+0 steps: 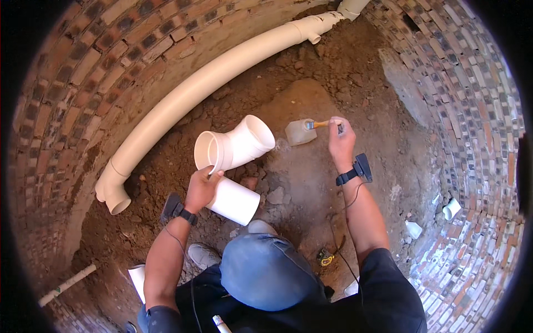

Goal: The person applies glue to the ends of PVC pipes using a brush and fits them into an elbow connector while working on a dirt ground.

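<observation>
My left hand (201, 190) grips a short white pipe (236, 202) by its upper end, close below a white elbow fitting (241, 147) lying on the dirt. My right hand (340, 136) has its fingers closed on the wooden handle of a paintbrush (322, 124). The bristles are over the mouth of a squarish translucent plastic container (295, 135) on the ground, right of the fitting; whether they dip inside I cannot tell.
Curved brick walls (472, 83) surround the dirt floor. A long cream pipe (189, 91) runs along the upper left. A thin pipe (66, 286), white pieces (451, 208) and a yellow tape measure (326, 257) lie lower down. My shoes and a blue rounded fabric shape (266, 269) are below.
</observation>
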`<action>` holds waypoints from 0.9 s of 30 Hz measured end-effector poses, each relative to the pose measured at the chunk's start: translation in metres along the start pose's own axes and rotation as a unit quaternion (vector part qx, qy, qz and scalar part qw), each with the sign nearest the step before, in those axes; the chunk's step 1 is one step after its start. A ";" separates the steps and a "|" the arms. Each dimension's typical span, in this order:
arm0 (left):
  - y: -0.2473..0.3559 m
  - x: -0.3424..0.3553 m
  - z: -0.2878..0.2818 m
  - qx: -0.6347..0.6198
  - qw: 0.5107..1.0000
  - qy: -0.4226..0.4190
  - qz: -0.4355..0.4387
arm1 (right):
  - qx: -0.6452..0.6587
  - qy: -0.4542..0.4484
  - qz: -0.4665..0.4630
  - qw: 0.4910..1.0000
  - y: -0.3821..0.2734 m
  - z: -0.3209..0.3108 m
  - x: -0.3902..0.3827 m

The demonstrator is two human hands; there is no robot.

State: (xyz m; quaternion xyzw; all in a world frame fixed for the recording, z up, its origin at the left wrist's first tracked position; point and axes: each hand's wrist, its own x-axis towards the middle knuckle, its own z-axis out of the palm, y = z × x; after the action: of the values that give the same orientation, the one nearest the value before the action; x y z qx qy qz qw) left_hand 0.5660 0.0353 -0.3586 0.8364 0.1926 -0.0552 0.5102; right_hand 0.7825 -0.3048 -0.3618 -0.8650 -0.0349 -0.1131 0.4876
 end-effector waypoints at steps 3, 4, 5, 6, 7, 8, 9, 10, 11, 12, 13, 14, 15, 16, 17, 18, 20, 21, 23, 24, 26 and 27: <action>-0.005 0.003 0.005 0.008 0.999 0.000 0.040 | 0.029 0.006 -0.001 1.000 -0.001 -0.010 0.000; -0.001 0.005 0.003 0.015 0.999 -0.010 0.036 | 0.028 0.008 0.005 1.000 -0.004 -0.015 -0.003; 0.001 0.005 0.004 0.022 0.999 -0.021 0.033 | 0.049 0.023 0.028 0.998 -0.007 -0.023 -0.007; 0.001 0.006 0.003 0.026 0.999 -0.024 0.034 | 0.073 0.040 0.050 0.995 -0.010 -0.026 -0.010; 0.001 0.006 0.003 0.034 0.998 -0.016 0.041 | 0.095 0.054 0.044 0.993 -0.010 -0.027 -0.014; 0.002 0.006 0.002 0.042 0.998 -0.007 0.049 | 0.097 0.058 0.048 0.992 -0.012 -0.030 -0.019; 0.003 0.004 0.000 0.045 0.998 -0.010 0.049 | 0.110 0.034 0.072 0.991 -0.029 -0.033 -0.027; 0.008 0.003 0.000 0.038 0.998 -0.014 0.053 | 0.121 0.013 0.096 0.988 -0.039 -0.034 -0.033; 0.011 0.002 0.000 0.031 0.998 -0.017 0.055 | 0.120 0.016 0.098 0.988 -0.041 -0.029 -0.041; 0.016 0.002 0.001 0.030 0.998 -0.021 0.060 | 0.158 -0.008 0.105 0.982 -0.044 -0.023 -0.047; 0.018 0.000 -0.001 0.053 0.997 -0.021 0.057 | 0.199 -0.034 0.114 0.973 -0.045 -0.013 -0.054; 0.018 -0.003 -0.003 0.076 0.995 -0.021 0.054 | 0.201 -0.031 0.115 0.972 -0.044 -0.001 -0.061; 0.018 -0.005 -0.003 0.076 0.995 -0.023 0.056 | 0.191 -0.050 0.118 0.973 -0.042 0.010 -0.067; 0.018 -0.006 -0.003 0.069 0.996 -0.032 0.051 | 0.180 -0.069 0.121 0.974 -0.039 0.016 -0.071; 0.018 -0.007 -0.002 0.063 0.996 -0.040 0.046 | 0.179 -0.066 0.120 0.974 -0.036 0.020 -0.072; 0.019 -0.010 -0.004 0.064 0.996 -0.040 0.045 | 0.193 -0.056 0.136 0.970 -0.037 0.025 -0.072; 0.021 -0.015 -0.006 0.044 0.996 -0.057 0.050 | 0.206 -0.047 0.151 0.966 -0.039 0.033 -0.073; 0.020 -0.017 -0.008 0.045 0.996 -0.055 0.048 | 0.274 -0.040 0.196 0.941 -0.049 0.035 -0.072; 0.019 -0.020 -0.012 0.061 0.994 -0.063 0.061 | 0.340 -0.035 0.239 0.909 -0.055 0.039 -0.073; 0.018 -0.021 -0.013 0.061 0.994 -0.061 0.061 | 0.435 -0.039 0.264 0.860 -0.055 0.041 -0.073; 0.016 -0.022 -0.017 0.065 0.993 -0.058 0.079 | 0.524 -0.045 0.285 0.801 -0.054 0.039 -0.074; 0.015 -0.023 -0.019 0.065 0.993 -0.056 0.078 | 0.532 -0.082 0.310 0.784 -0.053 0.031 -0.073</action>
State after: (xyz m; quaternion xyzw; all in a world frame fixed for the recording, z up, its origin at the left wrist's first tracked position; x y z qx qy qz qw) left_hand 0.5488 0.0398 -0.3303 0.8761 0.0939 -0.0744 0.4671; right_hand 0.7072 -0.2468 -0.3495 -0.4389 0.1406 0.1516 0.8744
